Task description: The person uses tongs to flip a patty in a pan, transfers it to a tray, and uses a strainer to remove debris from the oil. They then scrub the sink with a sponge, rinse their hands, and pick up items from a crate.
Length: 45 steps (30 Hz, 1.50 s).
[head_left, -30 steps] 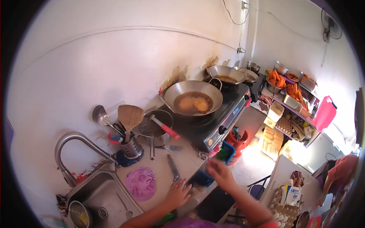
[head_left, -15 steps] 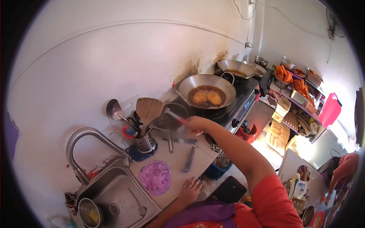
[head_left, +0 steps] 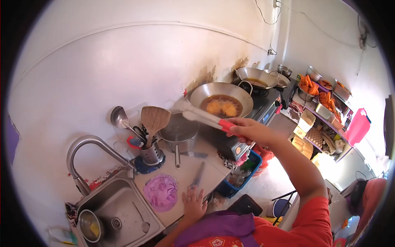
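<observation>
My right hand is closed round the red grips of metal tongs. The tongs' far end is smeared by motion and points left, above the saucepan and in front of the wok. Two golden pieces of food fry in the wok's bubbling oil. My left hand lies open on the counter, fingers spread. Its fingertips are at the near end of a grey-handled utensil, perhaps a knife. Beside that hand is a purple patterned plastic bundle.
A sink with a tap lies at the left. A metal holder carries a wooden turner and a ladle. More woks stand farther along the stove. Another person is at the far right.
My right hand has lifted the tongs up and right from over the saucepan. My left hand has shifted left and forward to the utensil on the counter. The view has turned slightly.
</observation>
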Tool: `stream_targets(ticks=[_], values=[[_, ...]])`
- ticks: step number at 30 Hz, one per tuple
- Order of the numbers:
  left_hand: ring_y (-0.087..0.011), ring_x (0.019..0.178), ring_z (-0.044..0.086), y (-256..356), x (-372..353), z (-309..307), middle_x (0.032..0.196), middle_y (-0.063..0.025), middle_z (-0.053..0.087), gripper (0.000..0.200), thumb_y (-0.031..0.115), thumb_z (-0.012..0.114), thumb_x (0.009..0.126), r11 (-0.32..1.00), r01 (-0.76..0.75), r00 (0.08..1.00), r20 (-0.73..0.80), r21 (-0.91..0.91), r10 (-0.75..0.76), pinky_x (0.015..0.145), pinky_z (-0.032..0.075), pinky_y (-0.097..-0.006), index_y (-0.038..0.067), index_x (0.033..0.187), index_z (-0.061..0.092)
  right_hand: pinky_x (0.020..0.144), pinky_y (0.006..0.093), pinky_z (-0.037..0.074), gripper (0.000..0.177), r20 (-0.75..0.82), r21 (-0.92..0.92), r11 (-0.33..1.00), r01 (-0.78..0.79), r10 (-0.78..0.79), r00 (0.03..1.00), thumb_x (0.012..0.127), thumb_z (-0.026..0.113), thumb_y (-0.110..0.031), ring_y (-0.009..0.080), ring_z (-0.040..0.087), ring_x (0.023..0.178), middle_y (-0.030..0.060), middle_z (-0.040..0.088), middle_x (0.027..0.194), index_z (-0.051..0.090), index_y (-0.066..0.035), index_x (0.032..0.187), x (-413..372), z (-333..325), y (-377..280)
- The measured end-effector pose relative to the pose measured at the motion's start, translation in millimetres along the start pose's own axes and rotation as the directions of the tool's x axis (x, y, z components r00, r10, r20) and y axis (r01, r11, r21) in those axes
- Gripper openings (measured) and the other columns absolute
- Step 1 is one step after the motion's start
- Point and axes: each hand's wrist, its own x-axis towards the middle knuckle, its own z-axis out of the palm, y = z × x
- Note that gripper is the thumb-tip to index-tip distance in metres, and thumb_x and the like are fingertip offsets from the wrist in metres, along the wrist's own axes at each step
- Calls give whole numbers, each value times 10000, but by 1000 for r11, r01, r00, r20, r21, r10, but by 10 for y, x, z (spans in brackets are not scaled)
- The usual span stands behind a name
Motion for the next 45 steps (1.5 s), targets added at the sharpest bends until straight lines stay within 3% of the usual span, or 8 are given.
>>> stream_targets(ticks=[6,10,16,22,28,34,40,45], values=[[-429,1316,231,21,20,10,1411,-211,303,600,339,581,796,1000,24,1000,14,-5,-24,1028,188,-611,99,1327,437,647,323,467,584,-340,-604,790,109,-379,861,865,582,-371,195,586,737,67,624,953,414,-54,1326,-179,-515,282],[-422,1318,232,42,35,20,1402,-203,323,579,332,585,793,999,38,999,-1,17,-38,1035,202,-590,104,1310,458,736,422,478,474,-363,-891,387,-240,-287,886,808,622,-307,363,598,882,143,619,971,501,-40,1180,-112,-642,233],[-409,1321,238,51,42,52,1396,-188,340,558,323,593,784,997,70,997,-36,33,-69,1036,224,-567,112,1289,482,664,387,507,471,-187,-979,-33,-203,-262,947,770,653,-263,302,626,802,131,599,918,520,-18,1151,131,-539,284],[-398,1318,248,69,55,17,1388,-173,358,517,312,591,787,997,68,997,-43,47,-66,1040,230,-550,111,1258,515,666,371,517,136,-290,-936,-54,-347,-438,851,698,626,-97,274,627,833,99,622,867,651,-74,829,388,-395,559],[-394,1310,268,70,55,12,1380,-168,371,496,291,589,789,996,81,994,-70,25,-79,1037,242,-545,117,1249,524,670,398,508,386,-304,-952,60,-299,-271,913,784,621,-238,292,641,799,120,638,860,583,-28,1106,374,-653,512],[-394,1297,289,57,37,30,1371,-167,381,477,286,584,791,997,68,994,-84,27,-65,1026,261,-540,114,1233,534,712,390,496,380,-431,-726,638,-258,-129,893,783,614,-314,309,645,805,174,658,860,640,-21,1024,294,-1405,821],[-386,1289,304,56,66,22,1360,-164,391,467,285,577,796,997,70,994,-80,19,-68,1023,270,-525,112,1227,537,731,389,496,369,-575,-666,657,-354,-150,804,782,617,-320,297,641,834,179,657,869,643,-50,1032,101,-1315,517],[-385,1276,322,38,67,42,1353,-160,399,459,287,576,796,998,61,995,-79,7,-60,1016,279,-518,110,1219,541,702,410,495,442,-401,-903,309,-299,-353,845,776,639,-267,289,632,846,141,638,893,559,-95,1175,109,-1015,379]])
